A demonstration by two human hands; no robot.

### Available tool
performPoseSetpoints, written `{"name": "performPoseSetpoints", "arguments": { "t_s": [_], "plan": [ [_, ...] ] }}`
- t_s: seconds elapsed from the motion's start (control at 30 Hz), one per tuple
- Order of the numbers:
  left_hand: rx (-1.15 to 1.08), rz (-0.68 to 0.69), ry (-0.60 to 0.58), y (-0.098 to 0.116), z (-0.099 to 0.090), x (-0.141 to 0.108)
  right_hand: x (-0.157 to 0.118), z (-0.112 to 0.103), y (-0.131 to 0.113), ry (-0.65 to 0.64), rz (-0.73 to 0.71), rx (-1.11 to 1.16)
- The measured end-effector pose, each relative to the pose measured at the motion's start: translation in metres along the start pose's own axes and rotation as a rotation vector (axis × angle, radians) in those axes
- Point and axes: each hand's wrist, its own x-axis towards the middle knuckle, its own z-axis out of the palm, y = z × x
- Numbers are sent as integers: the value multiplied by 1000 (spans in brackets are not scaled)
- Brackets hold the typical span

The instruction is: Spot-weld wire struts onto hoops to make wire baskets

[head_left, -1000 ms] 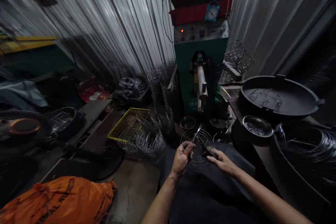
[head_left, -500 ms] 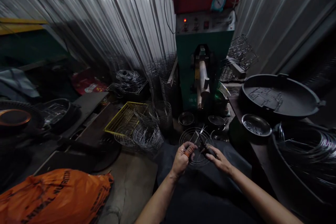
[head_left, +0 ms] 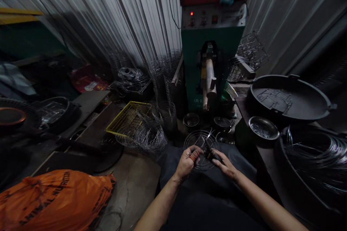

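Wire rack (head_left: 195,140) lay at twelve o'clock, apparently lap-steadied; I had left hand (head_left: 187,161) curled shut, contents unclear, right hand (head_left: 226,165) gripping dark pliers (head_left: 208,148), seemingly for leverage.

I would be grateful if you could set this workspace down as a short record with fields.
left hand: fingers closed, grip contents unclear
right hand: holding a dark hand tool
beneath hands: round wire rack
ahead: green machine, red light lit
left side: yellow wire basket, orange bag
right side: large dark pan with wire pieces inside
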Motion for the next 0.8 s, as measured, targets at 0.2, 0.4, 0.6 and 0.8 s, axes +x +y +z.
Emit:
{"name": "performPoseSetpoints", "arguments": {
  "t_s": [0.2,0.4,0.6,0.8],
  "plan": [
    [-11,-22,18,1,0,0,2,0,-3,-14,-42,18],
    [10,-41,7,4,0,0,8,2,-7,-11,-31,50],
    [36,-46,14,-9,1,-5,-1,-10,-31,-186,107,55],
    [141,-24,-95,-27,15,-15,-28,-59,-79,-333,308,-121]
  ]
}}
